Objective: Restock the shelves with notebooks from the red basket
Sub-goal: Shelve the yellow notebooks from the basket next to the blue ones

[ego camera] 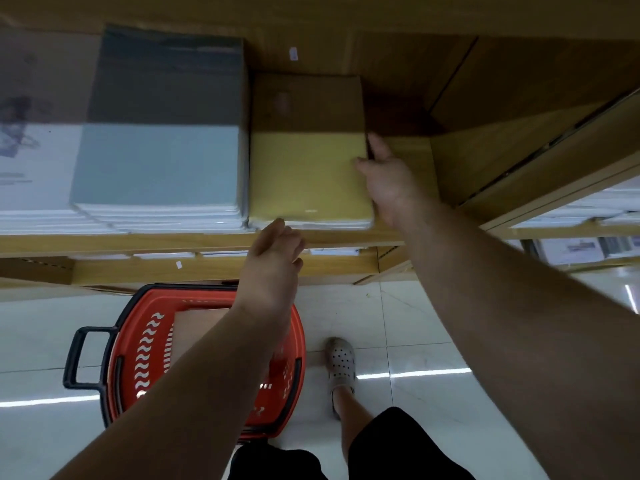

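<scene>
as forearm point(194, 375) half-hides red basket point(145, 341), right fingers point(378, 145) press yellow notebooks point(304, 178), left fingers point(278, 228) loose

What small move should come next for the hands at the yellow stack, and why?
Probably release and send the left hand down to the red basket for another notebook. The yellow stack already lies flat on the shelf, snug beside the blue-grey stack; the right hand only presses its right edge, and the left hand holds nothing.
</scene>
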{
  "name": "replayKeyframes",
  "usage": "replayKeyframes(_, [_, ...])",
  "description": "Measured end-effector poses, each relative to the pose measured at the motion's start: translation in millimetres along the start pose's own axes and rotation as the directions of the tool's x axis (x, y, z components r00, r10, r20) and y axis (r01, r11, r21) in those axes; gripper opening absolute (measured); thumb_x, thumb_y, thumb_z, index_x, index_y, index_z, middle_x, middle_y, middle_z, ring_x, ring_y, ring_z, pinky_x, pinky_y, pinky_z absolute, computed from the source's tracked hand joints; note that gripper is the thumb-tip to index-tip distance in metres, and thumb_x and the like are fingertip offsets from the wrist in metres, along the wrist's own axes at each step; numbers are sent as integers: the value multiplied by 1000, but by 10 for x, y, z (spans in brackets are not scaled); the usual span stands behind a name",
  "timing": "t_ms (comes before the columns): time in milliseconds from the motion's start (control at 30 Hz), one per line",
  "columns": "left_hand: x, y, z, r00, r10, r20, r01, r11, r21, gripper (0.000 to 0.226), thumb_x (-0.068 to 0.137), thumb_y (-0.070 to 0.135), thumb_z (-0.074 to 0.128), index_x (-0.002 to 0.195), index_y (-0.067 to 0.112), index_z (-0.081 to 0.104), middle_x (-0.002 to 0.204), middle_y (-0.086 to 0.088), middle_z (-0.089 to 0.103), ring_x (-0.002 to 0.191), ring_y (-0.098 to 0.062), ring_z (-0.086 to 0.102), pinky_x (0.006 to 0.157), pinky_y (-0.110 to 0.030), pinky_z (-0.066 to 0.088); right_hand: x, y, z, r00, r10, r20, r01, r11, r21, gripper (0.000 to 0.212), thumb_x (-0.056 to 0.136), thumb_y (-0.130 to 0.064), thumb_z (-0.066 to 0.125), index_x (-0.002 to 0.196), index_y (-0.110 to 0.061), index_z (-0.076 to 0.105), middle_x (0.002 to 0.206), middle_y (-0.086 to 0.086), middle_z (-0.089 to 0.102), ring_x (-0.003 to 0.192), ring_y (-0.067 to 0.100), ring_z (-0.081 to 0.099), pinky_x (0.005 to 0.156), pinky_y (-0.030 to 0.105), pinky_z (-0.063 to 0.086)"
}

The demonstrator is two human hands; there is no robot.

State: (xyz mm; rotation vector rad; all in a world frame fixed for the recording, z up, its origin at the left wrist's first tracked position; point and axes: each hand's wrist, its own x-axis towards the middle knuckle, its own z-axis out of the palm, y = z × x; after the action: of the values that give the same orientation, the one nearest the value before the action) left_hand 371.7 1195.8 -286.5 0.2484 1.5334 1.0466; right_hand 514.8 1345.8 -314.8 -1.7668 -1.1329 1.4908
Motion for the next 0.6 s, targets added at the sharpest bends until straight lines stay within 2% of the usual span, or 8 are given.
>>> replayKeyframes(100, [-18,57,39,996,1,90,-3,1000,22,49,105,5,49,152,10,40,150,-14,52,138,-28,52,120,-48,37,-356,259,-2,999,8,-44,-7,1000,20,57,106,-21,57,157,-39,40,143,-6,63,125,17,61,109,39,51])
replayKeyframes(200, [10,97,86,993,-18,113,16,1000,16,50,104,9,52,152,10,40,156,-16,46,145,-33,45,120,-51,35,-471,448,36,999,-22,-40,25,998,63,59,106,-10,54,160,-29,39,147,-8,58,129,10,55,113,28,43])
replayKeyframes(300, [32,120,114,996,-22,91,22,1000,0,49,103,7,51,151,8,41,156,-17,46,144,-33,45,120,-49,35,-460,445,68,998,-46,-30,47,998,36,58,107,-6,48,160,-29,38,124,-19,60,105,-5,58,92,10,45])
replayKeyframes(333, [34,124,117,996,-27,83,26,1000,10,48,104,6,50,151,8,42,156,-17,46,144,-32,45,120,-48,35,-460,439,61,999,-45,-19,46,999,18,58,108,-7,48,161,-29,37,123,-19,58,104,-4,57,89,8,43])
replayKeyframes(467, [9,172,71,998,-49,45,47,998,48,44,106,3,44,150,5,44,149,-18,53,142,-34,48,117,-44,37,-512,399,-15,998,-70,-5,69,993,-92,56,108,-19,52,161,-29,36,149,-6,57,128,13,55,107,27,44])
replayKeyframes(533, [-32,198,6,997,-55,48,50,993,107,42,108,1,38,150,3,43,133,-15,57,139,-35,51,108,-41,40,-629,399,-18,996,-78,-48,72,991,-117,54,108,-27,55,159,-26,40,142,-9,58,125,14,57,106,28,46])
replayKeyframes(600, [-100,204,-115,999,-28,26,22,977,212,41,108,3,41,148,9,46,122,-7,59,132,-33,57,105,-44,45,-846,484,24,987,-93,-130,75,988,-134,49,107,-26,57,155,-20,47,126,-9,59,112,11,57,93,22,44])
